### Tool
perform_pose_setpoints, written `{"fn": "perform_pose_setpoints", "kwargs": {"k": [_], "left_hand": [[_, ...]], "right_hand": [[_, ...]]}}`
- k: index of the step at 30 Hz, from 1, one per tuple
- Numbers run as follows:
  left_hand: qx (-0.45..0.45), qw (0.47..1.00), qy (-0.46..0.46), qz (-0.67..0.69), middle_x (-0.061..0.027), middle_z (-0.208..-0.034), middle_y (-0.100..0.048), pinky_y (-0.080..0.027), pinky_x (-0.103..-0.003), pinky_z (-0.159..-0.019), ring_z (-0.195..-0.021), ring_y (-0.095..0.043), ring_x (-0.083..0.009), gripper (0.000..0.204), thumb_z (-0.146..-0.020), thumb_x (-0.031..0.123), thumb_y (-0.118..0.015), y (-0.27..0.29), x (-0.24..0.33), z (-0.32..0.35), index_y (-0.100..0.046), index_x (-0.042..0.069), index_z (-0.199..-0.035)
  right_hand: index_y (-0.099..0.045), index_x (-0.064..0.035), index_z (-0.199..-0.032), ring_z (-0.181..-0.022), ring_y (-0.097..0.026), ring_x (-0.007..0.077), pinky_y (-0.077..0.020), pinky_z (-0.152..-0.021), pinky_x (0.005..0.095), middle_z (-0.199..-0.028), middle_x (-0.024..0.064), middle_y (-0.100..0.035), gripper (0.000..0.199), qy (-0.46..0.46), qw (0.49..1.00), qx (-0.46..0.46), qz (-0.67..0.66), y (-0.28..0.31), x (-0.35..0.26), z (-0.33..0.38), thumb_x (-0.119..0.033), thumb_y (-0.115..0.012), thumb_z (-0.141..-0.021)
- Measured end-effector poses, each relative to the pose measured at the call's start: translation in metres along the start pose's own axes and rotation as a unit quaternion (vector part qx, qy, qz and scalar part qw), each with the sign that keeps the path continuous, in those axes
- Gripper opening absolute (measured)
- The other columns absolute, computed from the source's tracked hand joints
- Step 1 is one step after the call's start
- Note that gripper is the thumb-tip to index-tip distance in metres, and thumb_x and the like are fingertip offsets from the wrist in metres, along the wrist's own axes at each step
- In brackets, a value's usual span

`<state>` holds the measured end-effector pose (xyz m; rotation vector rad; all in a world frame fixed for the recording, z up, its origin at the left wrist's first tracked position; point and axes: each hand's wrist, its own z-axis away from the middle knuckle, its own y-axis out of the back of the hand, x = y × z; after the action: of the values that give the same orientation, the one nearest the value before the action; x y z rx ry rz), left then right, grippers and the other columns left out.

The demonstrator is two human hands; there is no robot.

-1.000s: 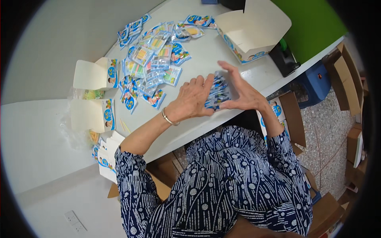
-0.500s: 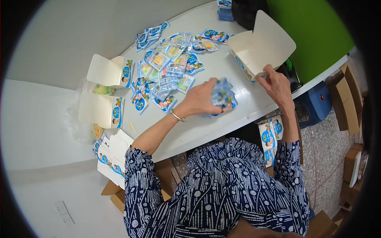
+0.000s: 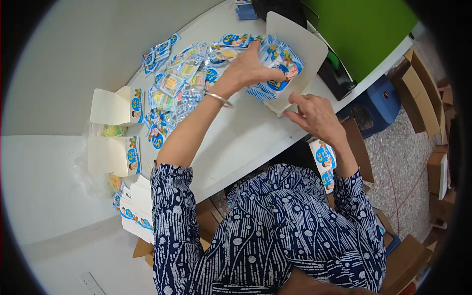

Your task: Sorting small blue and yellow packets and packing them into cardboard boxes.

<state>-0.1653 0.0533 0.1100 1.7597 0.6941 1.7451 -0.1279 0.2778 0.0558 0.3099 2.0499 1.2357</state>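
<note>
My left hand (image 3: 248, 71), a metal bangle on its wrist, grips a bundle of small blue-and-white packets (image 3: 285, 66). It holds the bundle over the mouth of an open white carton (image 3: 310, 46) whose lid stands up. The packets cover much of the carton's inside, so how far in they sit is hard to tell. At the carton's near end, my right hand (image 3: 317, 117) pinches its edge between thumb and fingers. To the left of the bundle spreads a loose heap of clear packets (image 3: 179, 86) with coloured sticks inside.
Two open white cartons (image 3: 110, 105) stand at the table's left end, with flattened cartons (image 3: 137, 201) below them. A black object (image 3: 339, 81) lies by the green panel (image 3: 366, 32). More printed cartons (image 3: 323, 157) sit below the table edge. A blue stool (image 3: 376, 105) stands at right.
My left hand has carried the bundle of packets up and right to the open carton. My right hand keeps its hold on the carton's edge. The whole view has shifted.
</note>
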Motion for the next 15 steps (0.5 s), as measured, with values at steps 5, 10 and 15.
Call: {"fn": "perform_pose_setpoints", "kwargs": {"k": [5,10,15], "left_hand": [[-0.112,0.994,-0.011,-0.003,-0.0270,-0.117,-0.060,-0.048,-0.036,-0.094,-0.110,-0.060,-0.0362,0.109,-0.045,0.052,-0.079,-0.039,-0.009,-0.020,-0.047,-0.012,-0.127],[-0.197,0.966,0.021,-0.167,-0.0321,-0.128,-0.052,-0.046,-0.042,-0.098,-0.120,-0.053,-0.0413,0.116,-0.048,0.060,-0.080,-0.060,-0.023,-0.019,-0.040,-0.009,-0.133],[-0.008,0.961,-0.206,-0.184,-0.0277,-0.136,-0.044,-0.044,-0.047,-0.099,-0.123,-0.047,-0.0421,0.095,-0.067,0.057,-0.074,-0.045,-0.032,-0.001,-0.042,0.000,-0.136]], "right_hand": [[-0.053,-0.0084,-0.098,-0.067,-0.061,0.0310,-0.0456,-0.061,0.0443,-0.064,0.0102,-0.060,0.027,0.020,1.000,0.006,0.001,-0.002,0.007,0.002,-0.025,-0.069,-0.084],[-0.054,-0.0090,-0.098,-0.069,-0.061,0.0298,-0.0461,-0.062,0.0441,-0.065,0.0094,-0.059,0.026,0.029,1.000,0.003,-0.004,0.005,0.002,0.003,-0.025,-0.069,-0.084],[-0.055,-0.0093,-0.099,-0.068,-0.060,0.0283,-0.0459,-0.061,0.0428,-0.064,0.0076,-0.059,0.026,0.023,1.000,-0.002,-0.018,0.001,0.012,0.008,-0.024,-0.070,-0.084]]}}
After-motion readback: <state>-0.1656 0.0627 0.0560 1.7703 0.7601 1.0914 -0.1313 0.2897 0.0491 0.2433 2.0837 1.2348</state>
